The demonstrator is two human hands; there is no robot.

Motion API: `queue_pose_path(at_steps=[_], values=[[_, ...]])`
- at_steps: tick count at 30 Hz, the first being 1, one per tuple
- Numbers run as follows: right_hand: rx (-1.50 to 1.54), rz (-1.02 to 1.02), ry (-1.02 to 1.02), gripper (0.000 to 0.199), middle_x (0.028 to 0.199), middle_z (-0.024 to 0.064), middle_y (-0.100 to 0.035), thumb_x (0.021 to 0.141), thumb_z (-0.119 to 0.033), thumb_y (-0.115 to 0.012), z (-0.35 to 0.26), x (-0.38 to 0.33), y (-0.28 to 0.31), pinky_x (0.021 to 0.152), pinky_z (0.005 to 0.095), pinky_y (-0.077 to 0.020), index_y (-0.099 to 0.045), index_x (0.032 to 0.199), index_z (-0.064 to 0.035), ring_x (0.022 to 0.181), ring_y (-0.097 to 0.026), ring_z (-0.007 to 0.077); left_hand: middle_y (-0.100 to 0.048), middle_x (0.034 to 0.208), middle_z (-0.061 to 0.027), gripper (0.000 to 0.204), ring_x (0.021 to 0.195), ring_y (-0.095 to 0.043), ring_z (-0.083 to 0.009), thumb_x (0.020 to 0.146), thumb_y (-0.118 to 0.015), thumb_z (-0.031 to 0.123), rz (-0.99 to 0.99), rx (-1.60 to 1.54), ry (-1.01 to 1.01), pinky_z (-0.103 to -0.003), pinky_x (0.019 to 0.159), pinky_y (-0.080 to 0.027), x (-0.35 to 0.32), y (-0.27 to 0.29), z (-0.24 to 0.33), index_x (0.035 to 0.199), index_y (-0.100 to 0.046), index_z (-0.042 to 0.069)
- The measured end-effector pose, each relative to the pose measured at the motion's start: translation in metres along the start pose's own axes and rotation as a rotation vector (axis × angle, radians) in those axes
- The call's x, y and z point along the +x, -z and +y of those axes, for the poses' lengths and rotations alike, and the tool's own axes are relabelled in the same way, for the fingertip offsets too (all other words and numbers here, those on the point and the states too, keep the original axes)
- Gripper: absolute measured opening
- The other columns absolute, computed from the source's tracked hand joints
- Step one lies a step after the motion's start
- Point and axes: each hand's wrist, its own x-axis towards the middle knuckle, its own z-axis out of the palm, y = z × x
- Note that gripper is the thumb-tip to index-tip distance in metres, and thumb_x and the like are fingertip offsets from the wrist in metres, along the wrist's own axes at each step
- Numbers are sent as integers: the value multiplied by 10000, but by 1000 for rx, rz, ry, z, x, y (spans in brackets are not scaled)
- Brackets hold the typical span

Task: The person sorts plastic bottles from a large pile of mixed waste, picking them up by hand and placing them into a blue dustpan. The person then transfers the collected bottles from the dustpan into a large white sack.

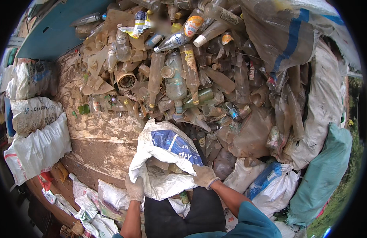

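Observation:
A white woven sack with a blue printed patch sits in front of me, its mouth held apart. My left hand, in a dirty pale glove, grips the sack's lower left edge. My right hand, also gloved, grips the sack's right edge. Inside the sack's mouth I see a few dusty bottles. Just beyond the sack lies a big heap of dirty glass and plastic bottles.
Filled white sacks stand at the left. A teal sack and more white sacks lie at the right. A large grey sack with a blue stripe lies at the top right. Muddy ground shows left of my sack.

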Motion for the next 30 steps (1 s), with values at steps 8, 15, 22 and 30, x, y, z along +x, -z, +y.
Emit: queue_pose_path(at_steps=[8,15,22,30], values=[[940,292,-23,524,975,64,-661,845,-167,-801,91,67,82,791,343,-538,-549,1289,-47,898,-646,181,-644,1139,-185,557,1058,-631,-370,784,-756,97,172,520,-501,-454,942,-511,37,-63,101,1295,-562,-15],[1402,1005,-623,871,1282,160,-568,825,-330,-840,201,132,144,728,383,-559,-381,1521,-79,946,-622,268,-516,1335,-292,701,1259,-535,-433,766,-802,205,-461,332,-834,-482,1043,-467,19,-251,174,1363,-488,17],[1890,560,-654,514,1357,93,-527,907,-490,-720,209,164,182,983,552,-450,-589,1354,-272,1215,-496,307,-518,1406,-262,896,1313,-532,-389,722,-888,418,-235,574,-21,-473,1070,-470,37,-423,152,1376,-464,-24],[1958,630,-632,442,1223,87,-583,911,-346,-731,195,190,174,847,498,-543,-584,1311,-227,1071,-570,272,-552,1366,-250,850,1259,-553,-344,686,-899,445,14,-16,333,-460,1025,-492,53,-447,120,1288,-553,-46]])
